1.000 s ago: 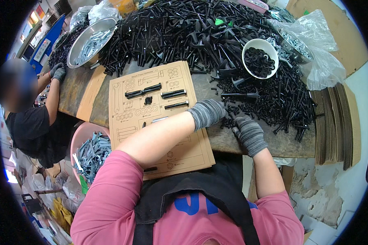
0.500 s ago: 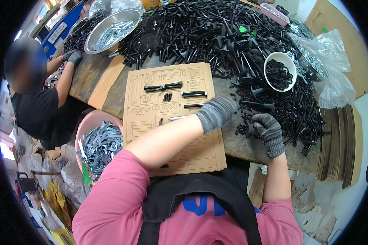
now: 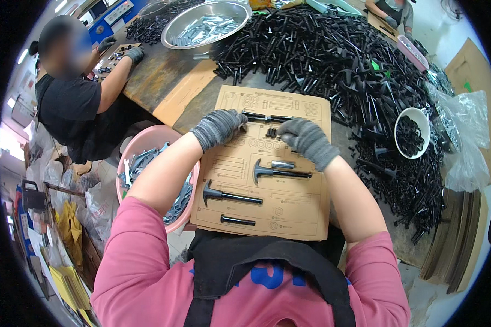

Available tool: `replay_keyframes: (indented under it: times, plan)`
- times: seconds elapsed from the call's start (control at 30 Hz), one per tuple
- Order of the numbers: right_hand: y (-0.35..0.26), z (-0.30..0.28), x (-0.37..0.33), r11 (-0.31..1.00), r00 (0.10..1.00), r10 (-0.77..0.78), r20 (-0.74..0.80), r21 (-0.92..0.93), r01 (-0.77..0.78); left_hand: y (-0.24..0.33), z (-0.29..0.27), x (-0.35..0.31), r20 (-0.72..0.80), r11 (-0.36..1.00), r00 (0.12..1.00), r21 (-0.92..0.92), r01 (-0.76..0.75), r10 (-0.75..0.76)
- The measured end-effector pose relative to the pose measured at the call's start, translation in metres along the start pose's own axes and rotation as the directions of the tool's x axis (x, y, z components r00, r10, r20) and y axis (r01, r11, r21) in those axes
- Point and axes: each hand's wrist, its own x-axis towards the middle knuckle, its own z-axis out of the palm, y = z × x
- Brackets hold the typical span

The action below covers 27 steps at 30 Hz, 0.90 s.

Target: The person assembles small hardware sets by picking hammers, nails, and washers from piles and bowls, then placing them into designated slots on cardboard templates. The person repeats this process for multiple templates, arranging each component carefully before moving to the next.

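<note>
A stack of brown cardboard sheets [image 3: 305, 218], printed with outlines of parts, lies in front of me. My gloved left hand [image 3: 219, 128] is over its upper left, fingers closed beside the end of long black rods [image 3: 267, 117]; a small dark thing shows at the fingertips. My gloved right hand [image 3: 306, 140] is over the upper right, fingers bent together next to small black screws [image 3: 271, 132]. What its fingertips hold, if anything, is hidden. Lower on the sheet lie a silver cylinder [image 3: 282, 164], two black T-headed hooks [image 3: 281, 173] [image 3: 232, 195] and a black bolt [image 3: 237, 220].
Black bolts and hooks [image 3: 305, 49] are heaped across the bench's far and right sides. A white bowl [image 3: 398, 136] of black rings stands right, a steel basin [image 3: 174, 43] far left, a pink tub [image 3: 126, 158] of wrenches near left. A co-worker [image 3: 71, 98] sits left, another [image 3: 393, 13] far right.
My left hand has swung from the sheet's right edge to its upper left. My right hand has come from the small black screws on the bench onto the sheet. The view has shifted.
</note>
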Motion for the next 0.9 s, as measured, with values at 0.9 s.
replay_keyframes:
  times: [0.9]
  plan:
    - [-0.033, 0.058, 0.11, 0.846, 0.909, 0.182, 0.376, -0.53, 0.049, -0.026, 0.017, -0.047, -0.119, 0.887, 0.967, -0.436, 0.152, -0.224]
